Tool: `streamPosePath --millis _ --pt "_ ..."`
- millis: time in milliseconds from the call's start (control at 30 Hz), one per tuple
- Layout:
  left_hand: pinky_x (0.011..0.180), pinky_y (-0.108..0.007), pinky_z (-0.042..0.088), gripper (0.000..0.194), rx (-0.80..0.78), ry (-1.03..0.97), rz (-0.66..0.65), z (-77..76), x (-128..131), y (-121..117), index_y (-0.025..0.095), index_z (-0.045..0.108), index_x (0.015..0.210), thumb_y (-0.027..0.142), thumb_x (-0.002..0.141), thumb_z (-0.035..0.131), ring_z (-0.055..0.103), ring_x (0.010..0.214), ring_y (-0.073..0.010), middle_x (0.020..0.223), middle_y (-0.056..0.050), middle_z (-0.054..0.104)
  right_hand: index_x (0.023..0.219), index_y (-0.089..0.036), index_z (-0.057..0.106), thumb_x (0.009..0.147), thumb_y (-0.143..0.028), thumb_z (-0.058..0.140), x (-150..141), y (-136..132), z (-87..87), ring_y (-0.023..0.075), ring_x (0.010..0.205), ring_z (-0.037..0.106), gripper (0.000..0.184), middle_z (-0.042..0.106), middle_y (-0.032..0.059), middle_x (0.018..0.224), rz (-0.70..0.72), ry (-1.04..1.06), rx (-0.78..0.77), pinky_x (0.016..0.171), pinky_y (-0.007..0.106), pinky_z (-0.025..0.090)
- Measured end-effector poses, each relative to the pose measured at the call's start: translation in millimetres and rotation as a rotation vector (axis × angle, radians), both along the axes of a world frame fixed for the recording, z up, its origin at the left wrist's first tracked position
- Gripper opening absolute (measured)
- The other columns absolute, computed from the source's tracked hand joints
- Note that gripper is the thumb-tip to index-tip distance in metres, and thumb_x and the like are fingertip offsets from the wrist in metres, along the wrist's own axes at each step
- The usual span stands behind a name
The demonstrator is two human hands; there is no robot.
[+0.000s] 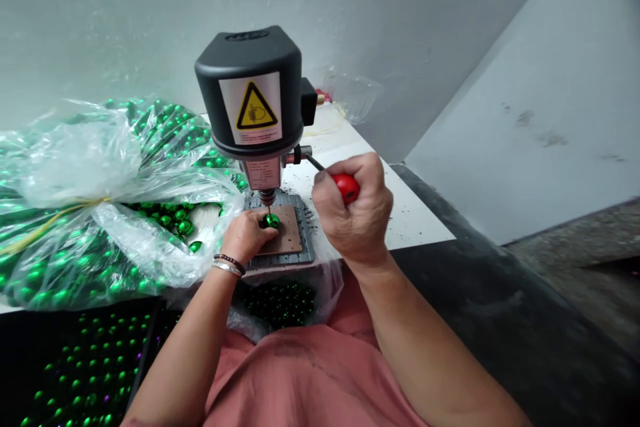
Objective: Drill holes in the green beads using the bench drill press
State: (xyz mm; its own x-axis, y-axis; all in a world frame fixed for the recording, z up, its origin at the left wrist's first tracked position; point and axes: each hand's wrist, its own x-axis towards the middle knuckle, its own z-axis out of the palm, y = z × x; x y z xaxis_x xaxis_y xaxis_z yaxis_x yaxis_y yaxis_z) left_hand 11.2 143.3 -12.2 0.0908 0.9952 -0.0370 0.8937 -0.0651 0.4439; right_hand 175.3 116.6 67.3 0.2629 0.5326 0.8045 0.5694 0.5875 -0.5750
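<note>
A dark grey drill press (250, 93) with a hand-warning label stands in front of me on the white table. My left hand (246, 237) pinches a shiny green ball (271, 221) on a brown board (286, 230), which lies over the press's grey base plate (306, 250). The thin drill bit (269, 209) points down at the top of the ball; whether it has entered cannot be made out. My right hand (356, 207) is wrapped round the red knob (347, 188) of the drill press lever, to the right of the motor housing.
Left of the press lies a large clear plastic bag (115, 227) of green balls, tied with yellow string. An open plastic bag (285, 303) of small green balls sits below the table edge. Dark shavings dot the white table (400, 213). More balls (85, 373) lie at lower left.
</note>
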Motion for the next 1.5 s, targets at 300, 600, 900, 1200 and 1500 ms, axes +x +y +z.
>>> streamPosePath --millis 300,600,900,1200,1500 --pt "0.071 -0.029 0.043 0.023 0.011 0.013 -0.036 -2.0 -3 -1 0.025 0.07 0.089 0.037 0.071 0.061 0.062 0.083 -0.0224 0.09 -0.005 0.07 0.077 -0.022 0.048 0.077 -0.023 0.052 -6 0 -23.4 0.0062 0.056 0.05 0.004 0.055 -0.0035 0.064 -0.084 0.024 0.07 0.055 0.021 0.044" --pt "0.068 -0.029 0.043 0.025 0.013 -0.047 -0.017 -4.6 -3 -2 0.024 0.07 0.09 0.037 0.07 0.063 0.062 0.077 -0.0211 0.09 -0.005 0.07 0.082 -0.021 0.047 0.078 -0.022 0.05 -12 3 -37.3 0.0063 0.057 0.052 0.005 0.053 -0.0043 0.065 0.024 0.138 0.097 0.056 0.022 0.045" --pt "0.073 -0.027 0.045 0.034 -0.088 -0.24 -0.103 3.9 -15 -22 0.019 0.069 0.098 0.034 0.068 0.065 0.06 0.08 -0.0184 0.089 -0.005 0.069 0.063 -0.018 0.036 0.082 -0.038 0.048 -2 47 66.2 0.0027 0.052 0.03 0.029 0.034 -0.0073 0.055 0.039 0.081 -0.218 0.055 0.021 0.029" --pt "0.079 -0.027 0.047 0.048 -0.23 -0.69 -0.049 8.3 -37 -32 0.018 0.045 0.117 0.027 0.072 0.056 0.056 0.091 -0.0153 0.105 -0.006 0.056 0.064 -0.018 0.035 0.08 -0.033 0.051 -4 48 57.2 0.0026 0.053 0.031 0.027 0.033 -0.0076 0.055 0.123 0.169 -0.184 0.055 0.021 0.031" --pt "0.075 -0.03 0.048 0.043 -0.075 -0.595 0.117 -9.1 -26 -23 0.017 0.046 0.106 0.029 0.068 0.063 0.058 0.079 -0.0152 0.088 -0.003 0.06 0.066 -0.019 0.035 0.081 -0.034 0.052 -2 47 55.2 0.0034 0.056 0.033 0.027 0.037 -0.0058 0.059 0.148 0.165 -0.171 0.055 0.021 0.031"
